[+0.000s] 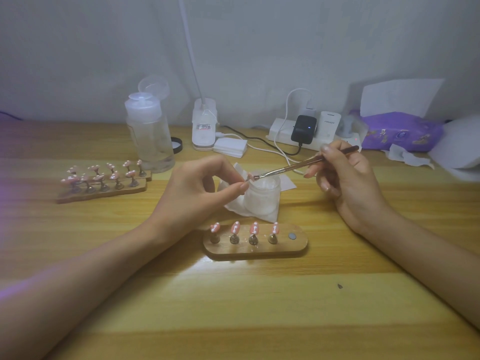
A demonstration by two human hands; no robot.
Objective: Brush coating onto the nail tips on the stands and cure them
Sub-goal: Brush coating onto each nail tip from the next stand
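Note:
My left hand [200, 188] pinches a small holder carrying a pink nail tip [250, 177] above a frosted jar [262, 197]. My right hand [345, 178] grips a thin brush [298, 166], and its bristles touch that tip. In front of me lies an oval wooden stand [255, 248] with several pink nail tips [235, 227] on metal pegs and one bare magnet spot [292, 236] at its right end. Two more wooden stands [104, 189] with several pink tips sit at the left.
The jar stands on a white tissue [259, 215]. Behind are a clear pump bottle [150, 131], a white lamp base [204, 126], cotton pads [230, 146], a power strip with chargers and cables [304, 131], and a purple tissue pack [400, 132]. Everything rests on a wooden table [233, 307].

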